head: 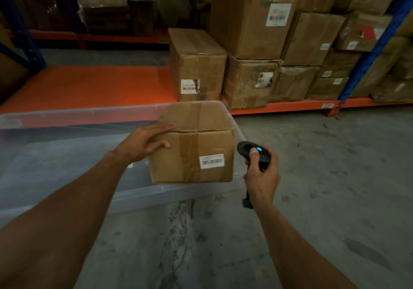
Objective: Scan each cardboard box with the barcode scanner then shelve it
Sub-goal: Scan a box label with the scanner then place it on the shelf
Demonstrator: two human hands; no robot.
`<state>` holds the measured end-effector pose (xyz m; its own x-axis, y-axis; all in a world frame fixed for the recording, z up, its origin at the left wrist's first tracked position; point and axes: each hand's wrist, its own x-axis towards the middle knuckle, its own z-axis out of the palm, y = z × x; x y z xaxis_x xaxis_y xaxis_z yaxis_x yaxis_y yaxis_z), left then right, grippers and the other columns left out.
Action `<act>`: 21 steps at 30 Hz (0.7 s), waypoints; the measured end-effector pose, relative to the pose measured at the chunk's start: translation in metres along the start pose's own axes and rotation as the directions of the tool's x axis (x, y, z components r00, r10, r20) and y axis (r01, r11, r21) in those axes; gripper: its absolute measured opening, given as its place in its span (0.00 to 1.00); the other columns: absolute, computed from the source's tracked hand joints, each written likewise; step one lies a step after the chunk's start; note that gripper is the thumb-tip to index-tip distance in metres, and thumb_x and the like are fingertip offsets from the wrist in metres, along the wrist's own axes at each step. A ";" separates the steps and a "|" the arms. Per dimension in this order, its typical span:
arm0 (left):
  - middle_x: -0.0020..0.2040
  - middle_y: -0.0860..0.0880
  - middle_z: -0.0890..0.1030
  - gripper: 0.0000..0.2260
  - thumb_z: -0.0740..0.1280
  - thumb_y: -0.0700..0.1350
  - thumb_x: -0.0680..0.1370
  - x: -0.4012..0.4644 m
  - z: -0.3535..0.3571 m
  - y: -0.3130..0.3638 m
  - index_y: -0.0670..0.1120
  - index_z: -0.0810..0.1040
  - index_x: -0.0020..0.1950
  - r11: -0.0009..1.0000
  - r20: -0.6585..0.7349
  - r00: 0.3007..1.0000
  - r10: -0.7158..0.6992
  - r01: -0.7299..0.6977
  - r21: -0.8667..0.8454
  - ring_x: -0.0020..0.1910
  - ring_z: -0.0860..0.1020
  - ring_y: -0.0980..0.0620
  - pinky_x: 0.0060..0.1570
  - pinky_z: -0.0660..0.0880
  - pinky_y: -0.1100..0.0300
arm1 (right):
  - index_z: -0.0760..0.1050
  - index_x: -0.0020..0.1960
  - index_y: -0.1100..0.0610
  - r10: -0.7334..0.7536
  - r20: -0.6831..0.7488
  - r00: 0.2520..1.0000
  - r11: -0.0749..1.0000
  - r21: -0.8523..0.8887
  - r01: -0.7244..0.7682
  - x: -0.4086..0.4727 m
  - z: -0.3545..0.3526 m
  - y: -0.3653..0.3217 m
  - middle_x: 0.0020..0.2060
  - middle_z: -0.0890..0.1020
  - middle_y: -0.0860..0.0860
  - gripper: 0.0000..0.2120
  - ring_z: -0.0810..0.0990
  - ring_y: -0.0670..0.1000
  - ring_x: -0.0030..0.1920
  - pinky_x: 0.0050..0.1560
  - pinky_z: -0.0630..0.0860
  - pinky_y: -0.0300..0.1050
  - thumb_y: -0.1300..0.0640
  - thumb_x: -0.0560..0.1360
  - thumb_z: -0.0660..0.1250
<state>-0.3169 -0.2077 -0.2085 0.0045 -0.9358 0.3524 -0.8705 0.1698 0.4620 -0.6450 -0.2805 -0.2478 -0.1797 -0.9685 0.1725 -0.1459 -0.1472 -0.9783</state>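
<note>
dim warehouse aisle with a grey concrete floor (312, 188), seen from a head-worn camera looking down past two bare forearms. along the back runs a low orange shelf (89, 85) held by blue uprights, and its right half is stacked with brown cardboard boxes.

a large clear plastic bin (67, 154) sits on the floor in front of the shelf, filling the left and middle of the view. in its right end stands one cardboard box (196, 145), and nothing else can be made out through the cloudy walls.

that box is brown and slightly dented, sealed with a strip of brown tape running over the top and down the near face. a white barcode label (211, 161) is stuck low on the right of the near face; its print is too blurred to read.

the left hand (146, 143) rests on the box's upper left corner, fingers flat on the top and thumb down the near face. the right hand (261, 172) is wrapped around the handle of a black barcode scanner (252, 152), thumb on its head beside a small glowing blue light. the scanner is just right of the box and not touching it.

on the shelf, the nearest shelved box (196, 65) stands just behind the bin, with a white barcode label low on its front. a larger box above and to the right (250, 20) also carries a white barcode label. none of the shelf labels can be read.
</note>
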 end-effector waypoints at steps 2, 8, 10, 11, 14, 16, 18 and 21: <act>0.67 0.56 0.74 0.24 0.73 0.52 0.74 -0.015 -0.014 -0.013 0.59 0.73 0.69 0.995 -0.017 0.995 -0.101 0.101 0.001 0.67 0.73 0.53 0.66 0.66 0.65 | 0.72 0.57 0.29 0.058 0.004 0.998 0.998 -0.020 -0.057 0.015 0.003 -0.001 0.52 0.85 0.46 0.15 0.85 0.54 0.52 0.52 0.83 0.61 0.30 0.71 0.63; 0.67 0.57 0.75 0.25 0.74 0.47 0.73 -0.038 -0.033 -0.030 0.62 0.73 0.68 0.974 -0.040 0.973 -0.226 0.225 -0.029 0.59 0.74 0.55 0.58 0.70 0.60 | 0.70 0.63 0.45 0.216 0.158 0.964 0.961 -0.211 -0.180 0.063 0.024 -0.008 0.47 0.84 0.54 0.21 0.84 0.52 0.29 0.30 0.81 0.45 0.37 0.75 0.66; 0.67 0.57 0.74 0.25 0.74 0.46 0.73 -0.038 -0.032 -0.031 0.62 0.73 0.68 0.972 -0.034 0.972 -0.232 0.231 -0.031 0.58 0.74 0.55 0.58 0.70 0.60 | 0.69 0.65 0.47 0.236 0.253 0.938 0.943 -0.292 -0.158 0.082 0.036 -0.009 0.51 0.83 0.55 0.20 0.85 0.53 0.31 0.29 0.79 0.43 0.43 0.76 0.69; 0.68 0.56 0.74 0.25 0.74 0.46 0.73 -0.038 -0.032 -0.032 0.60 0.74 0.68 0.972 -0.033 0.971 -0.235 0.234 -0.035 0.59 0.74 0.54 0.58 0.71 0.58 | 0.69 0.65 0.48 0.240 0.292 0.926 0.936 -0.322 -0.141 0.092 0.042 -0.009 0.51 0.83 0.55 0.20 0.85 0.54 0.32 0.30 0.79 0.43 0.46 0.76 0.69; 0.69 0.52 0.75 0.26 0.75 0.44 0.72 -0.037 -0.030 -0.034 0.56 0.75 0.69 0.975 -0.048 0.974 -0.221 0.220 -0.035 0.64 0.74 0.51 0.62 0.72 0.53 | 0.69 0.64 0.52 0.242 0.330 0.912 0.928 -0.353 -0.119 0.114 0.064 -0.005 0.52 0.82 0.57 0.18 0.85 0.56 0.32 0.32 0.81 0.46 0.49 0.77 0.70; 0.69 0.51 0.75 0.26 0.75 0.42 0.72 -0.037 -0.030 -0.033 0.54 0.76 0.69 0.978 -0.065 0.976 -0.206 0.204 -0.038 0.66 0.73 0.49 0.64 0.71 0.50 | 0.68 0.66 0.53 0.250 0.324 0.912 0.925 -0.358 -0.127 0.126 0.078 0.002 0.54 0.80 0.58 0.20 0.86 0.58 0.35 0.36 0.85 0.51 0.49 0.78 0.70; 0.69 0.50 0.75 0.26 0.75 0.41 0.72 -0.037 -0.029 -0.031 0.52 0.76 0.69 0.981 -0.069 0.979 -0.192 0.191 -0.029 0.67 0.73 0.48 0.65 0.71 0.50 | 0.67 0.67 0.54 0.256 0.341 0.904 0.917 -0.380 -0.117 0.136 0.090 0.011 0.55 0.79 0.59 0.22 0.86 0.61 0.41 0.43 0.85 0.59 0.49 0.78 0.70; 0.69 0.49 0.75 0.26 0.75 0.39 0.72 -0.036 -0.029 -0.027 0.50 0.76 0.68 0.982 -0.074 0.979 -0.189 0.188 -0.025 0.68 0.72 0.48 0.66 0.70 0.50 | 0.65 0.68 0.56 0.269 0.381 0.885 0.896 -0.436 -0.085 0.147 0.105 0.027 0.57 0.79 0.61 0.24 0.84 0.65 0.50 0.51 0.83 0.64 0.48 0.79 0.69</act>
<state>-0.2796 -0.1700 -0.2098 0.2052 -0.9257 0.3178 -0.8418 -0.0013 0.5398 -0.5730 -0.4479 -0.2606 0.1721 -0.9729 -0.1546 -0.5396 0.0382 -0.8411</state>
